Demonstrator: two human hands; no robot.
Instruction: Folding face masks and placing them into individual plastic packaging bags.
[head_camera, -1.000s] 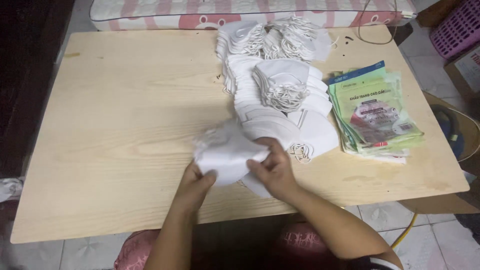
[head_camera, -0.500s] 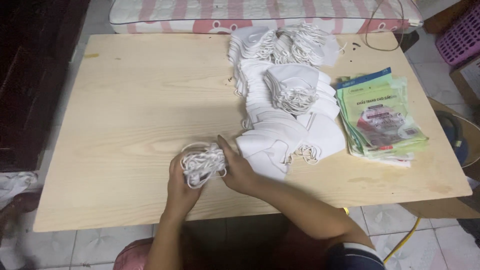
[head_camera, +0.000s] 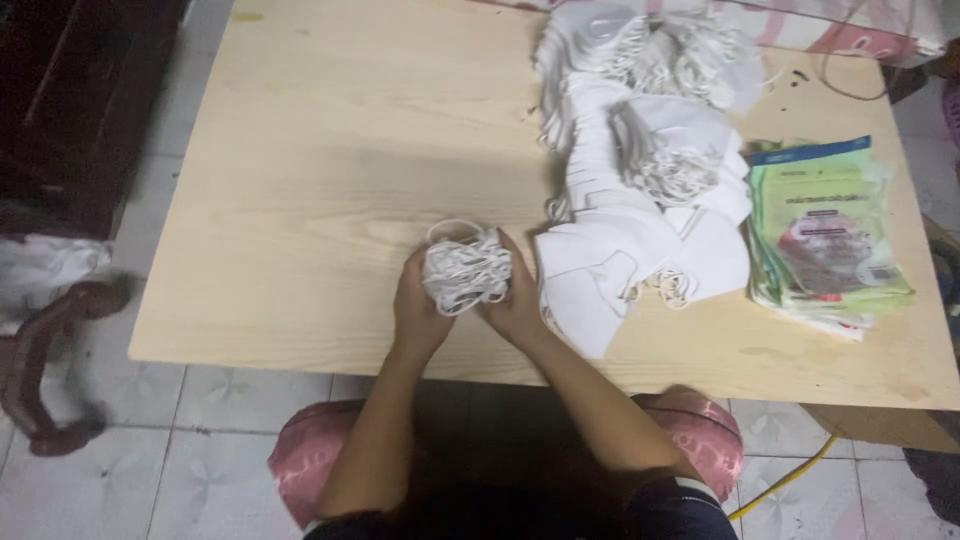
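Both hands clasp a small stack of white face masks (head_camera: 465, 268) stood on edge near the front of the light wooden table (head_camera: 330, 170), with the tangled ear loops facing up. My left hand (head_camera: 418, 312) presses its left side and my right hand (head_camera: 516, 298) presses its right side. Just to the right lies a long heap of loose white masks (head_camera: 640, 190) that runs toward the far edge of the table.
A pile of green printed plastic packets (head_camera: 825, 235) lies at the table's right end. A dark wooden cabinet (head_camera: 80, 100) and a white cloth (head_camera: 45, 270) are at the left on the tiled floor. A yellow cord (head_camera: 785, 478) trails at lower right.
A second ago my hands were gathering flat masks beside the heap. They have since turned the stack on edge, loops up, and shifted it slightly left, squeezed between both palms.
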